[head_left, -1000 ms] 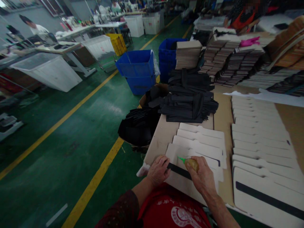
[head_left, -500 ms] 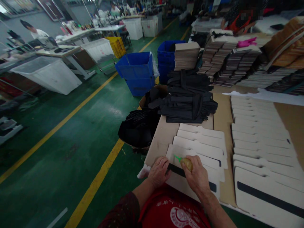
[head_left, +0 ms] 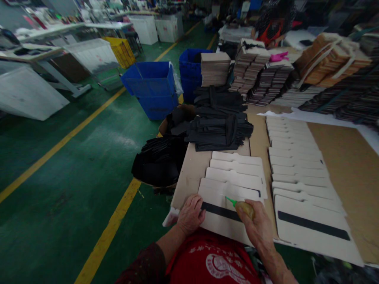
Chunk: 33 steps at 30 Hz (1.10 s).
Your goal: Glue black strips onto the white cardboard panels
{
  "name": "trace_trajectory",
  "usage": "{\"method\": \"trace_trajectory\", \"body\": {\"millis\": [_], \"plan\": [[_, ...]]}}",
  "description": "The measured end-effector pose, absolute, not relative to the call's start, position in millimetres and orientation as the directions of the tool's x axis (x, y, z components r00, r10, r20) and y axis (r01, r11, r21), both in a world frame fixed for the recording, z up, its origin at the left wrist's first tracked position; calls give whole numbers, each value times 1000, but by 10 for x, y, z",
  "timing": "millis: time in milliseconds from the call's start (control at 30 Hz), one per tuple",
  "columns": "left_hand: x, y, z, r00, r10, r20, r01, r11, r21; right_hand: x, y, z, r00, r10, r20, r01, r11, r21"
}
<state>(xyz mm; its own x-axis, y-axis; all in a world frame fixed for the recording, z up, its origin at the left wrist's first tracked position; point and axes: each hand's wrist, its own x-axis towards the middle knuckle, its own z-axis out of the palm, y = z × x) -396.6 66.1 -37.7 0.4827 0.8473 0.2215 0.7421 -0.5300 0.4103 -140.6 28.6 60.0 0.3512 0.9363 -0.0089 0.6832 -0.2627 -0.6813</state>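
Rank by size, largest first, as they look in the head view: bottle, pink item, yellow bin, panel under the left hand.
1. Panel
2. Yellow bin
3. Bottle, partly hidden by the right hand
4. Pink item

Distance shrinks 2 and 4; real sizes may rank differently.

The left hand [head_left: 190,215] is resting on the left edge of a pale panel [head_left: 213,191]; the right hand [head_left: 258,220] is holding a green-nozzled bottle [head_left: 248,210] above it. A black strip [head_left: 220,211] is running between them. Beyond, black bundles [head_left: 217,132] are lying on the surface [head_left: 187,173]; rightward, overlapping panels [head_left: 299,201] are forming a row.
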Motion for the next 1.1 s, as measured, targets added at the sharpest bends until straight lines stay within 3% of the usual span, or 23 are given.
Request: {"method": "trace_trajectory", "body": {"millis": [133, 333, 433, 733, 1100], "plan": [[-3967, 670, -386, 483, 843, 238, 733, -538, 417, -1677, 415, 592, 311, 949, -60, 620, -250, -743], [-3971, 675, -350, 475, 848, 235, 733, -529, 428, -1702, 423, 575, 468, 854, -226, 295, -392, -872], [-3975, 667, -314, 454, 864, 219, 746, -503, 437, -1656, 492, 564, 483, 844, -235, 242, -386, -890], [-3887, 804, -239, 374, 916, 149, 820, -401, 407, -1795, 925, 440, 296, 955, -27, 477, -172, -862], [-3851, 1166, -211, 496, 862, 109, 777, -496, 389, -1878, 1006, 439, 151, 986, 75, 679, -48, -733]]}}
